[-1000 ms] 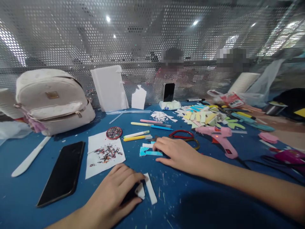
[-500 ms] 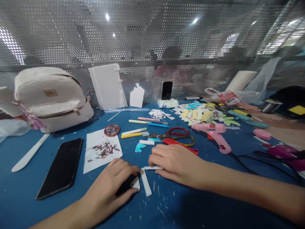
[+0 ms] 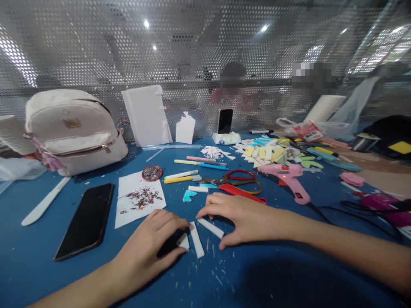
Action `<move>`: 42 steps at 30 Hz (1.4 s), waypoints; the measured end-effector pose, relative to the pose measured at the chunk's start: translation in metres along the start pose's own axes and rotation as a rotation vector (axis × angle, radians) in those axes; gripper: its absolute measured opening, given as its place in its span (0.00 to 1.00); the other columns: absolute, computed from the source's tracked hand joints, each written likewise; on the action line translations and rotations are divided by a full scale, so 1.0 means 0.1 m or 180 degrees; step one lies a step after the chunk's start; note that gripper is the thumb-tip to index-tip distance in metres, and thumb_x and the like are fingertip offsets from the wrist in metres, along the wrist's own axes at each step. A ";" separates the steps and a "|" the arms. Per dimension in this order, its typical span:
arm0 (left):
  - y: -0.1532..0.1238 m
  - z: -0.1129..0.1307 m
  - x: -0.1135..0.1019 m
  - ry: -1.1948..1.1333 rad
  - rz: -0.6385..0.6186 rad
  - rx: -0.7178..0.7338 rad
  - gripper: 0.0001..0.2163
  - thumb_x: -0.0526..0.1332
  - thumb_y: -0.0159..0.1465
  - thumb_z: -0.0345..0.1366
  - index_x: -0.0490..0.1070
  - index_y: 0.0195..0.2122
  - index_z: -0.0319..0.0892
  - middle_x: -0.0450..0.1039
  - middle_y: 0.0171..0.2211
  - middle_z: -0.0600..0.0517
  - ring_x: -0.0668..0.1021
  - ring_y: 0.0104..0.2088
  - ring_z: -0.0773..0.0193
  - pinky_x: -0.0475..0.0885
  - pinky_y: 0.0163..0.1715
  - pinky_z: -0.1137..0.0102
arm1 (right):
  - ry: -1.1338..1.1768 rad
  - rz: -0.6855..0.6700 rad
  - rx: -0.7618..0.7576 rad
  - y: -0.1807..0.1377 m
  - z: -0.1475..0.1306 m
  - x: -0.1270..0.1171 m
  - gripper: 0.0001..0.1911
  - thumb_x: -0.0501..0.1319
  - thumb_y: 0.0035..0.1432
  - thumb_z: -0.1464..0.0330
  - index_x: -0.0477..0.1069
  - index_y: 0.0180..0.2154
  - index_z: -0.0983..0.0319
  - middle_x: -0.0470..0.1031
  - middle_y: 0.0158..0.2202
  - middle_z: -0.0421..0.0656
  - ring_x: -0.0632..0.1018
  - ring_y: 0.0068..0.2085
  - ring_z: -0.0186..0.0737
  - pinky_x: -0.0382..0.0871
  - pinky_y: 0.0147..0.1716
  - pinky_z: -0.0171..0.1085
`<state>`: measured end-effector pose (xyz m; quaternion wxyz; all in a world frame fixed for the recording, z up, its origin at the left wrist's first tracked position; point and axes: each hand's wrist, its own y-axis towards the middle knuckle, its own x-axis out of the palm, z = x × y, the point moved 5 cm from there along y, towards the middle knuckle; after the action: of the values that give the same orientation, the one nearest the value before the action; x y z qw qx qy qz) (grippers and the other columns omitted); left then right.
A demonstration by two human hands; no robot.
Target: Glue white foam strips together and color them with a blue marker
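Observation:
My left hand (image 3: pixel 150 248) rests on the blue table (image 3: pixel 257 273), fingers curled round a small dark object with a white end (image 3: pixel 175 244). Beside it lies a white foam strip (image 3: pixel 196 245). My right hand (image 3: pixel 240 216) arches over a second white strip (image 3: pixel 210 228), fingertips and thumb touching down around it. Just beyond the right hand lie red-handled scissors (image 3: pixel 239 177), a red comb-like tool (image 3: pixel 242 193) and a light blue foam piece (image 3: pixel 189 195).
A black phone (image 3: pixel 86 220) and a paper with glitter (image 3: pixel 139 201) lie at left, a white backpack (image 3: pixel 75 132) behind. Markers (image 3: pixel 183 177), a pink glue gun (image 3: pixel 289 179) with its cord and coloured foam scraps (image 3: pixel 272 155) fill the right. A perforated metal screen stands behind.
My right hand drew back from the blue pieces toward me, brought a white strip down beside the first, and now spreads its fingers over it. The left hand stayed put.

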<state>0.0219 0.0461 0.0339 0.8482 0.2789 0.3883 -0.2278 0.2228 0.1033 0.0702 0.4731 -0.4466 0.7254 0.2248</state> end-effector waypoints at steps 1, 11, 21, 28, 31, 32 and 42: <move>0.00 0.00 0.00 0.0007 -0.0004 -0.0008 0.14 0.59 0.72 0.35 0.65 0.58 0.50 0.74 0.49 0.50 0.75 0.49 0.56 0.69 0.50 0.62 | 0.0028 0.0049 0.0016 0.01 0.02 0.00 0.26 0.74 0.54 0.64 0.73 0.54 0.58 0.72 0.45 0.44 0.76 0.48 0.48 0.68 0.44 0.39; 0.06 0.00 0.05 -0.0092 -0.0069 -0.0115 0.18 0.61 0.69 0.28 0.64 0.57 0.52 0.73 0.47 0.53 0.73 0.46 0.59 0.67 0.48 0.64 | 0.0361 -0.0033 -0.0128 0.08 0.17 0.03 0.29 0.74 0.55 0.61 0.72 0.56 0.58 0.73 0.46 0.43 0.75 0.47 0.45 0.68 0.46 0.38; 0.10 0.01 0.03 -0.0091 -0.0023 -0.0096 0.20 0.62 0.69 0.27 0.62 0.58 0.52 0.73 0.45 0.55 0.73 0.44 0.60 0.66 0.46 0.65 | -0.0367 0.0405 -0.0151 0.13 0.00 0.17 0.26 0.72 0.54 0.50 0.74 0.45 0.62 0.76 0.41 0.44 0.75 0.42 0.48 0.65 0.37 0.39; 0.12 0.03 0.03 0.0013 -0.0123 0.0098 0.18 0.59 0.71 0.28 0.61 0.59 0.50 0.74 0.44 0.53 0.74 0.42 0.59 0.66 0.46 0.64 | -0.0814 0.0574 -0.0147 0.12 -0.06 0.23 0.31 0.67 0.55 0.43 0.75 0.44 0.62 0.77 0.39 0.46 0.74 0.38 0.47 0.62 0.32 0.40; 0.12 0.01 0.03 0.0096 -0.0087 0.0146 0.17 0.60 0.72 0.31 0.61 0.60 0.50 0.75 0.47 0.51 0.75 0.44 0.58 0.67 0.48 0.63 | -0.0736 0.0610 -0.0106 0.13 -0.02 0.12 0.32 0.66 0.56 0.42 0.75 0.47 0.62 0.78 0.41 0.47 0.75 0.40 0.48 0.66 0.35 0.41; 0.12 0.01 0.04 0.0126 -0.0078 0.0136 0.17 0.60 0.72 0.32 0.62 0.60 0.50 0.75 0.48 0.51 0.75 0.45 0.58 0.67 0.48 0.63 | -0.0726 0.0629 -0.0071 0.14 0.02 0.06 0.30 0.66 0.58 0.44 0.75 0.48 0.62 0.78 0.43 0.47 0.76 0.42 0.49 0.67 0.38 0.41; 0.11 0.05 0.02 0.0335 -0.0161 0.0273 0.19 0.57 0.74 0.33 0.60 0.64 0.50 0.74 0.52 0.51 0.75 0.48 0.58 0.66 0.52 0.61 | -0.1175 0.0744 0.0293 0.49 0.44 -0.17 0.08 0.64 0.67 0.68 0.73 0.47 0.62 0.75 0.46 0.47 0.75 0.46 0.48 0.68 0.39 0.41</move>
<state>0.0322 0.0513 0.0384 0.8079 0.3167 0.4292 -0.2506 0.2050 0.1683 0.0605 0.5884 -0.2887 0.6828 0.3227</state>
